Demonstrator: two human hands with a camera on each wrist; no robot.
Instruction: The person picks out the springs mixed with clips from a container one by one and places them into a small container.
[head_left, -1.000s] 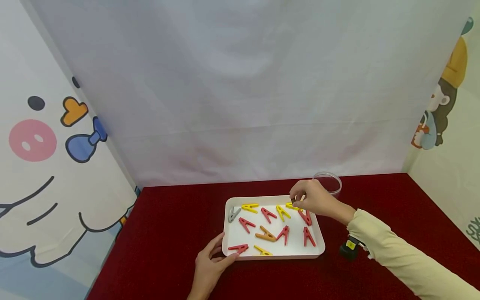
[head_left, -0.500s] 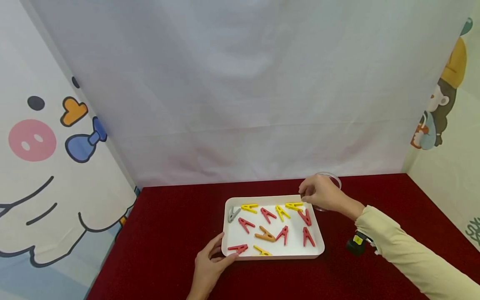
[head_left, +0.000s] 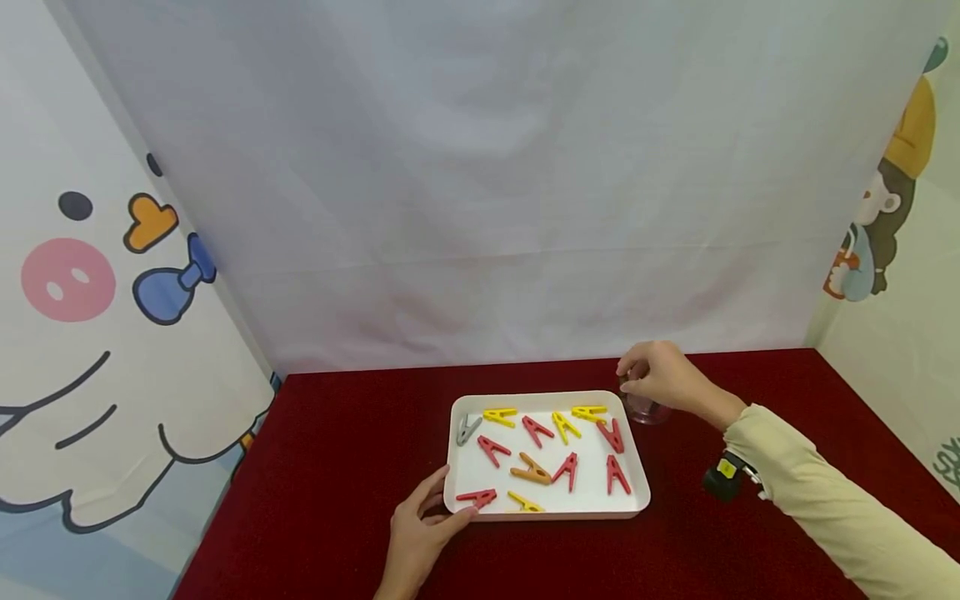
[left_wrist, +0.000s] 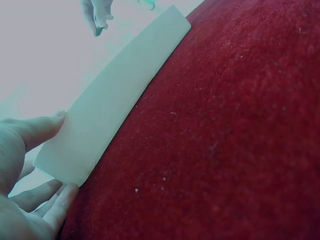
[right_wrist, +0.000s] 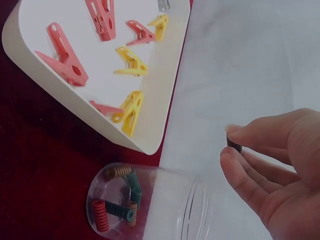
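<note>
My left hand (head_left: 418, 532) grips the front left corner of a white tray (head_left: 562, 515), thumb at the rim and fingers against the outer side. Red, yellow, orange and grey plastic clothespins (head_left: 531, 468) lie spread in the tray. In the right wrist view, my right hand (right_wrist: 280, 165) pinches a short dark spring (right_wrist: 234, 145) between thumb and fingertips, which hide part of it. The hand is raised at the clear jar (right_wrist: 195, 205), partly covering it in the head view. Inside the jar lie several springs, among them a red spring (right_wrist: 100, 215) and a green one.
A red cloth (head_left: 330, 467) covers the table. White curtain (head_left: 480, 208) hangs behind it, with printed cartoon panels at both sides. A small black device (head_left: 723, 477) with a yellow label is strapped to the right wrist.
My right hand has moved right, from above the tray's back right corner to the jar, still pinching the dark spring. The left hand and the tray have stayed put.
</note>
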